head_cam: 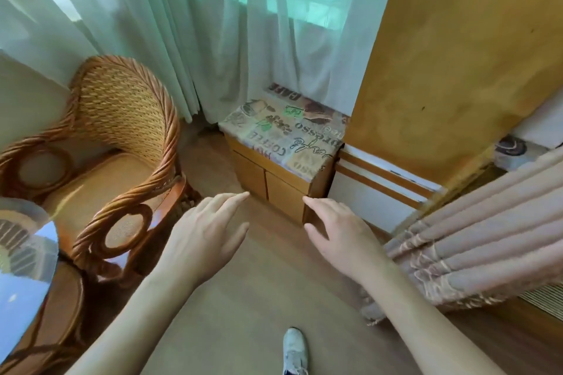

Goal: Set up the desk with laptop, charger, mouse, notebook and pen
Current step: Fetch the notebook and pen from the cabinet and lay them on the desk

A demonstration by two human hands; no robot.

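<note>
My left hand (207,231) and right hand (338,228) hang open and empty, fingers spread, over bare wooden floor (243,313). Open room lies between the wicker armchair (115,143) on my left and the bed's ruffled skirt (475,246) on my right. Ahead stands a low cabinet (274,189) under a coffee-print cloth (283,134). I see no laptop, charger, mouse, notebook or pen.

The glass tabletop (21,268) (bottom left) and shoe (295,350) run off the frame's edges.
</note>
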